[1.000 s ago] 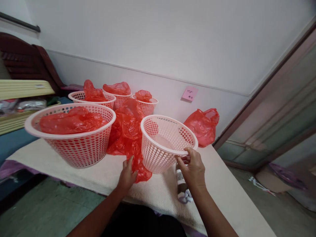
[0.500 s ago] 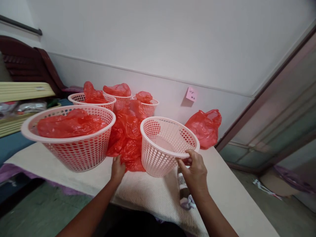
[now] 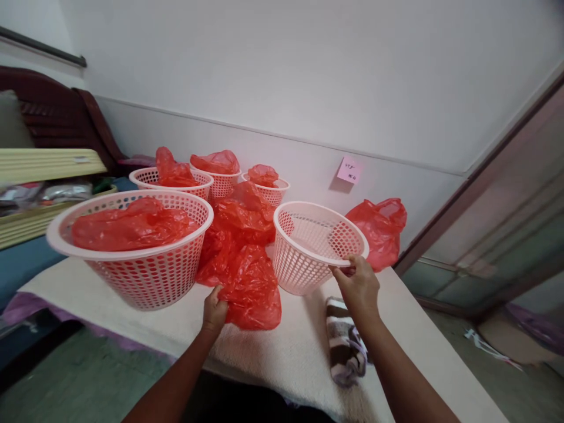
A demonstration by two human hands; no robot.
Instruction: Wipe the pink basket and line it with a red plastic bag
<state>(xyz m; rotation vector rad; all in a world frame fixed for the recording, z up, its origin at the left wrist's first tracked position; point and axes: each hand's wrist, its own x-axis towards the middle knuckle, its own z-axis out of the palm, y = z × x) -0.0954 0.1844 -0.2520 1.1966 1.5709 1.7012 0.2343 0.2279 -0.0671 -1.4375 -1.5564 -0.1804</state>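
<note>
My left hand (image 3: 214, 311) is closed on the lower edge of a red plastic bag (image 3: 247, 276) that lies crumpled on the white cloth-covered table (image 3: 132, 317). My right hand (image 3: 359, 288) grips the near rim of an empty pink perforated basket (image 3: 315, 244), which tilts slightly and sits to the right of the bag. Bag and basket are now apart.
A large pink basket (image 3: 132, 247) lined with red plastic stands at the left. Behind it are three smaller baskets (image 3: 220, 176) holding red bags. Another red bag (image 3: 381, 229) lies by the wall under a pink sticky note (image 3: 350, 170). A striped cloth (image 3: 346, 346) lies near my right forearm.
The empty basket has shifted right and back, off the red bag. My left hand has closed on the bag's edge and pulled it nearer the table's front.
</note>
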